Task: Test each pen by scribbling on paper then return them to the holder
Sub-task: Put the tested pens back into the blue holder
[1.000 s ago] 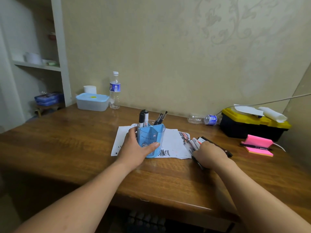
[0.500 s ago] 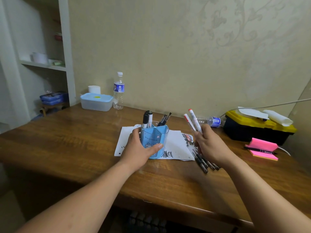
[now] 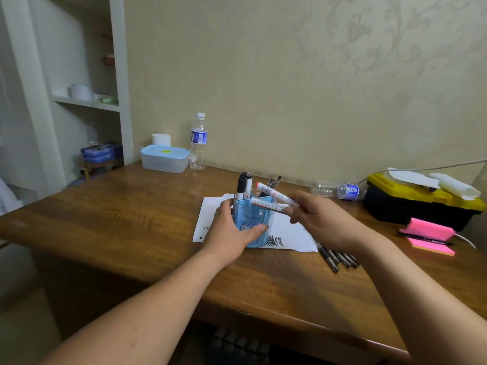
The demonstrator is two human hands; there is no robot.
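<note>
The right hand point(image 3: 324, 222) is pinching two white red-capped markers point(image 3: 272, 194) between thumb and fingertips. It is holding them nearly level, with their caps reaching over the rim of the translucent blue plastic pen holder point(image 3: 254, 219). The left hand point(image 3: 232, 234) is gripping that holder from its left side, thumb across the front wall, steadying it upright.

The holder is standing on a white sheet of paper point(image 3: 292, 231), which is lying about midway along the brown wooden table point(image 3: 131, 219), nearer its far edge. Two black-capped white markers point(image 3: 243, 187) are already standing in the holder's left compartment, and a few dark pens point(image 3: 275, 181) are poking up at the back.

Black scribbles point(image 3: 274, 241) are showing on the sheet, so testing is looking well along. By my judgement, two steps are remaining: dropping these two markers in, then handling the row of slim dark pens point(image 3: 338, 258) lying on the table just off the sheet's near right corner. Whether those are tested I cannot tell.
</note>
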